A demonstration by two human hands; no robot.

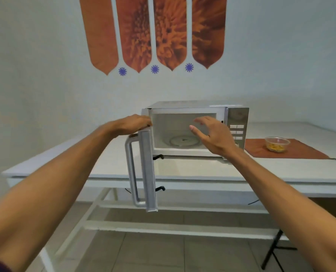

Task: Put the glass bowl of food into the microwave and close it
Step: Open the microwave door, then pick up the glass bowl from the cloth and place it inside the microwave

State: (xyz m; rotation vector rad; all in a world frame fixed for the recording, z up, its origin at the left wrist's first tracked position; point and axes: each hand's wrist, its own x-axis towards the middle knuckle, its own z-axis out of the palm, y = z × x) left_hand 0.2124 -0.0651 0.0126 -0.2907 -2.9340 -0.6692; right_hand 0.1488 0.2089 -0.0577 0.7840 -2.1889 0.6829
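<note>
Two bare forearms reach fwd: left hand (135, 122) rests w/ fingers curled over top edge of open microwave door (148, 169), right hand (212, 132) spread, empty before bare cavity of microwave (184, 132); glass bowl of food (277, 144) untouched on orange mat (304, 152), surface's right; loading, closing remain.

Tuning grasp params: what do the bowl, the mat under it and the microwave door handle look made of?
Bowl: clear glass or plastic, glossy; food shows through the wall.
Mat: rust-brown woven fabric, matte, with a corner loop.
Door handle: silver, satin sheen; brushed metal or metal-look plastic.
</note>
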